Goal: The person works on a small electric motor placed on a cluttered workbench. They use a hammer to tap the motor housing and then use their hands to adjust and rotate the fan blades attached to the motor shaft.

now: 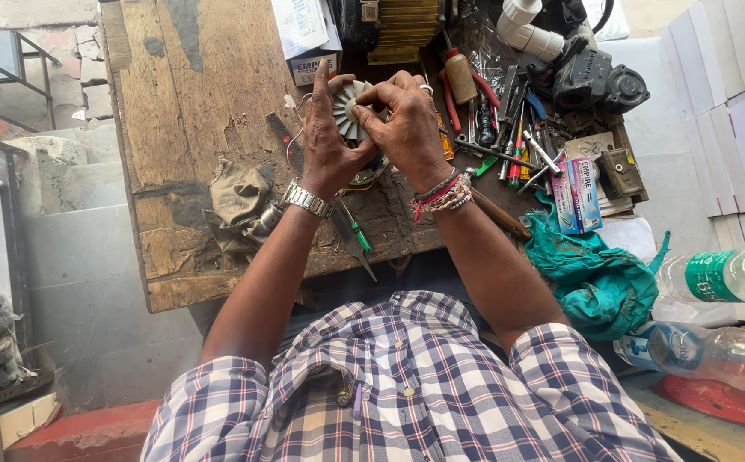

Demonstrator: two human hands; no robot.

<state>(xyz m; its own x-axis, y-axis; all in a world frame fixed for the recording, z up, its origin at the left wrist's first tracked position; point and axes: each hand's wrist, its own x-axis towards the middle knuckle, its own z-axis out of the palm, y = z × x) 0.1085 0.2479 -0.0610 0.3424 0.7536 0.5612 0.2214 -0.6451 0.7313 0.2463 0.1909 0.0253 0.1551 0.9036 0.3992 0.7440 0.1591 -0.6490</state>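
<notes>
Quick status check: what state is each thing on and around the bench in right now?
Left hand: gripping the fan.
Right hand: fingertips pinching the fan's hub.
Grey finned metal fan: held above the bench.
Green-handled screwdriver: lying flat.
Clear plastic bottle: lying on its side.
Teal cloth: crumpled.

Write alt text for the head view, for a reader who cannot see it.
Both hands, left hand and right hand, hold a small grey finned fan wheel above a worn wooden workbench. Pliers and screwdrivers lie to the right, near a teal cloth.
</notes>
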